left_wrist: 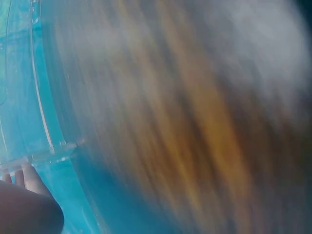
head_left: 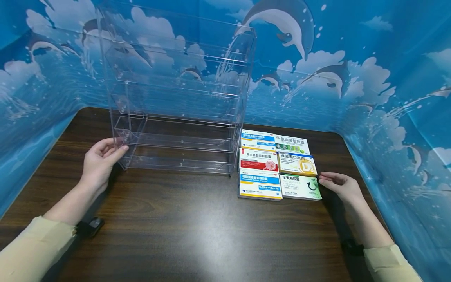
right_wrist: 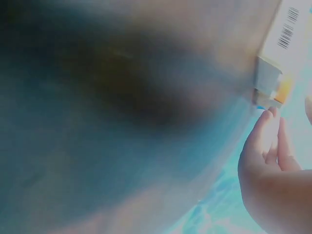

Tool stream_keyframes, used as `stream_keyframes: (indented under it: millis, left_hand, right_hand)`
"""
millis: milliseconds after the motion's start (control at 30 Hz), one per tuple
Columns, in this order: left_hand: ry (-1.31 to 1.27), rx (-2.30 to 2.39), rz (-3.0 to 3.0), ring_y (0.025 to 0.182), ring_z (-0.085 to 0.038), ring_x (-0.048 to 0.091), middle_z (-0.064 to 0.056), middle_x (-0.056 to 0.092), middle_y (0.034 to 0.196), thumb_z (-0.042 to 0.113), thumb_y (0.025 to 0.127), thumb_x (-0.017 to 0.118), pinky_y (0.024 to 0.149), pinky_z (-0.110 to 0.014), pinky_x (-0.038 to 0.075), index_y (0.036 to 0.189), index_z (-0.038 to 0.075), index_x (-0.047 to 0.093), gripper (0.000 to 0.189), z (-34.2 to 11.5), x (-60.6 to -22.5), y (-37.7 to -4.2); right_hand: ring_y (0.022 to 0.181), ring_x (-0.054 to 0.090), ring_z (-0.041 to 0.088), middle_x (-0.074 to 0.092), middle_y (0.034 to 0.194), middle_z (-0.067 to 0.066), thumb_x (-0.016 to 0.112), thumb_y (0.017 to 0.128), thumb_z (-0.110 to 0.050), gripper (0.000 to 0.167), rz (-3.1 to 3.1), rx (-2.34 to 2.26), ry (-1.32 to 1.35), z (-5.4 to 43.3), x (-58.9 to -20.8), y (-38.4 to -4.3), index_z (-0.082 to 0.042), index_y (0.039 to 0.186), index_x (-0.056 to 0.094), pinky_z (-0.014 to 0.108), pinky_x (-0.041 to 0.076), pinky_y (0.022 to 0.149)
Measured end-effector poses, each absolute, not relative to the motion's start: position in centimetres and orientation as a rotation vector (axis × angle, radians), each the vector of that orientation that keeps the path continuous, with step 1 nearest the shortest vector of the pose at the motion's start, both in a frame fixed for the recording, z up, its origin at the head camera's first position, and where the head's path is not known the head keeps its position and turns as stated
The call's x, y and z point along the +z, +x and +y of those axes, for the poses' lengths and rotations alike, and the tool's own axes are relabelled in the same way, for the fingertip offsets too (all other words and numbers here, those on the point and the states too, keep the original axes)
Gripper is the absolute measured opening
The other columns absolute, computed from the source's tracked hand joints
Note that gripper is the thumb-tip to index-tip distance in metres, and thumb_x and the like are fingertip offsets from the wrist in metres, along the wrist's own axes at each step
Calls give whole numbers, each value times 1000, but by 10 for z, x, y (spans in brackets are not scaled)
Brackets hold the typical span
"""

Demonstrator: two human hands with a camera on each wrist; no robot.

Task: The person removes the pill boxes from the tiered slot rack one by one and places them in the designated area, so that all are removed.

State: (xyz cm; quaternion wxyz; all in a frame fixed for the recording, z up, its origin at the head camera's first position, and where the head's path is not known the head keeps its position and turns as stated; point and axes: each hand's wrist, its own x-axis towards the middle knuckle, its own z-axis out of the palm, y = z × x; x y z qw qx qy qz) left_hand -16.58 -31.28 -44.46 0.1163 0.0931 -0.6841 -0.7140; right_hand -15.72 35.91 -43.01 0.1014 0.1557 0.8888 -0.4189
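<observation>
A tall see-through plastic shelf rack (head_left: pixel 181 143) with several tiers stands at the left back of the table. My left hand (head_left: pixel 102 162) grips the lower front edge of its left side panel, thumb in front; the left wrist view shows the fingers (left_wrist: pixel 31 180) at the plastic. To the right of the rack lie several medicine boxes in two columns, among them a blue-and-yellow box (head_left: pixel 260 184), a red-and-white box (head_left: pixel 258 159), a vitamin D box (head_left: pixel 297 163) and a green-and-white capsule box (head_left: pixel 300 187). My right hand (head_left: pixel 343 188), fingers extended, is at that green box's right edge; contact is unclear.
A dark wood-grain table (head_left: pixel 197 231) lies under everything. Blue dolphin-print cloth (head_left: pixel 352 51) hangs behind and at both sides. Two more boxes, a blue-and-yellow one (head_left: pixel 258 140) and a green-and-white one (head_left: pixel 291 144), form the back row.
</observation>
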Motion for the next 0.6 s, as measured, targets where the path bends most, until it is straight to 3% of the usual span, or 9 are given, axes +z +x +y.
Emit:
stream_keyframes:
  millis: [200, 267, 333, 433, 533, 600]
  left_hand:
    - [154, -2123, -2039, 103, 10, 61, 22, 65, 112, 2, 100, 73, 84, 2, 51, 115, 28, 66, 31, -324, -443, -166]
    - [96, -2163, -1998, 104, 10, 63, 21, 67, 114, -1, 99, 71, 85, 1, 52, 119, 27, 66, 34, -328, -440, -165]
    - [42, -2183, -1967, 105, 9, 65, 19, 68, 117, -4, 99, 70, 86, 0, 53, 123, 24, 66, 37, -333, -438, -163]
    - [-16, -2140, -1981, 110, 7, 66, 18, 69, 122, -4, 99, 70, 88, -1, 53, 133, 19, 65, 41, -340, -430, -162]
    - [-3, -1935, -2134, 123, 6, 59, 17, 64, 135, 2, 101, 70, 99, -2, 50, 148, 18, 58, 50, -346, -416, -161]
    - [31, -1732, -2282, 136, 4, 52, 10, 57, 149, 11, 104, 68, 108, -2, 43, 157, 21, 50, 57, -348, -404, -159]
  right_hand:
    - [109, 58, -3, 71, 129, -4, 69, 104, -43, 67, 2715, -1253, 415, 347, -412, -160, -1, 154, 51, 64, 44, 120]
    - [104, 57, -9, 69, 126, -9, 68, 104, -44, 68, 2749, -1247, 382, 340, -405, -161, -3, 155, 51, 47, 52, 118]
    - [101, 57, -14, 65, 119, -18, 68, 104, -45, 68, 2782, -1269, 337, 333, -398, -162, -3, 154, 51, 25, 57, 108]
    - [103, 59, -14, 60, 114, -29, 71, 103, -43, 69, 2806, -1365, 247, 322, -388, -161, -1, 153, 52, 3, 51, 87]
    - [105, 62, -12, 62, 114, -32, 73, 102, -33, 64, 2800, -1507, 148, 310, -377, -158, 1, 152, 52, 0, 51, 85]
    - [107, 64, -10, 64, 116, -31, 74, 102, -26, 59, 2804, -1587, 79, 301, -371, -157, 0, 150, 54, 1, 52, 87]
